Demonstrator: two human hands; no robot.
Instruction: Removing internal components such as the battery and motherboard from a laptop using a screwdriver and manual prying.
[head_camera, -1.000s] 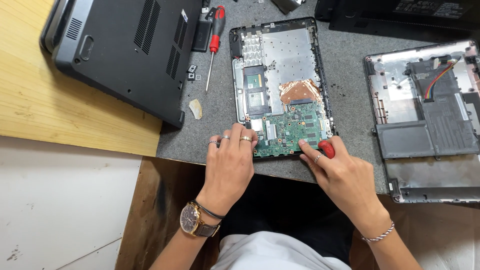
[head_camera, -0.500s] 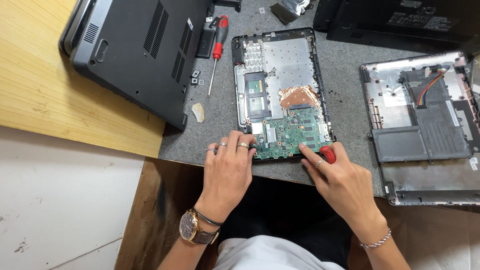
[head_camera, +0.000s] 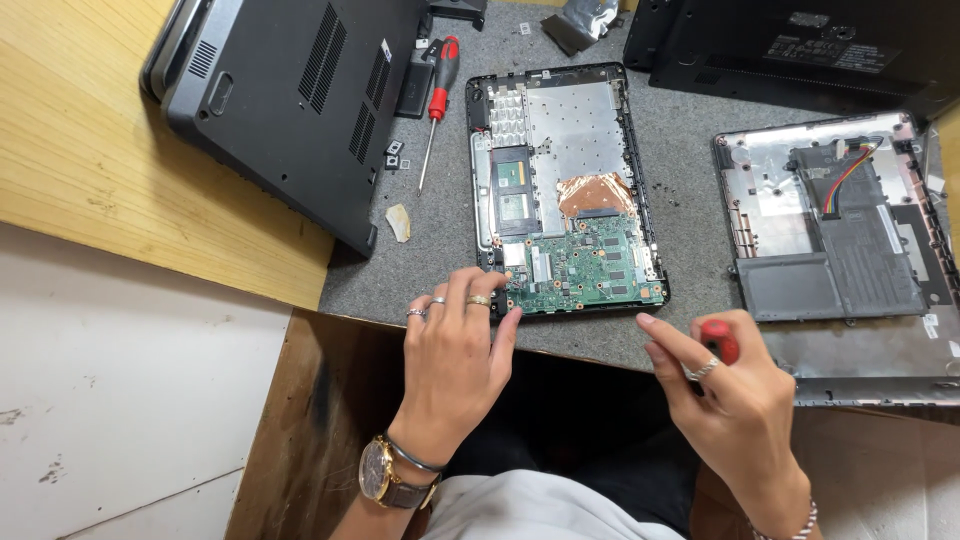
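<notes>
Grey bench top (head_camera: 450, 270), head view looking straight down. Opened laptop base (head_camera: 566, 190) lies lengthwise in the middle, green circuit board (head_camera: 590, 272) exposed at its near end, copper-coloured patch (head_camera: 596, 194) just beyond the board. Left hand (head_camera: 462, 350) rests at the near left corner of the base, fingers spread and lying loose, tips touching the frame edge beside the board; it grasps nothing, only steadies. Right hand (head_camera: 728, 395) is off the base, near its right corner, fingers curled tight around the red handle of a screwdriver (head_camera: 720, 342); the shaft and tip are hidden by the hand, so where the tip points cannot be told. A second red-handled screwdriver (head_camera: 437, 105) lies beside the base on the left, with a few small dark bits (head_camera: 392, 153) and a pale scrap (head_camera: 399, 223) near it. Closed black laptop (head_camera: 290, 100) sits upside down at far left, half on the wooden surface (head_camera: 90, 170). Another stripped shell with coloured wires (head_camera: 835, 225) lies to the right, apart from the work. Risks, as judged: the base sits right at the bench edge, so a push from the steadying hand could tip it off. A slipping screwdriver tip could gouge the bare board. Loose small parts by the spare driver could be swept away by a sleeve or wrist.
</notes>
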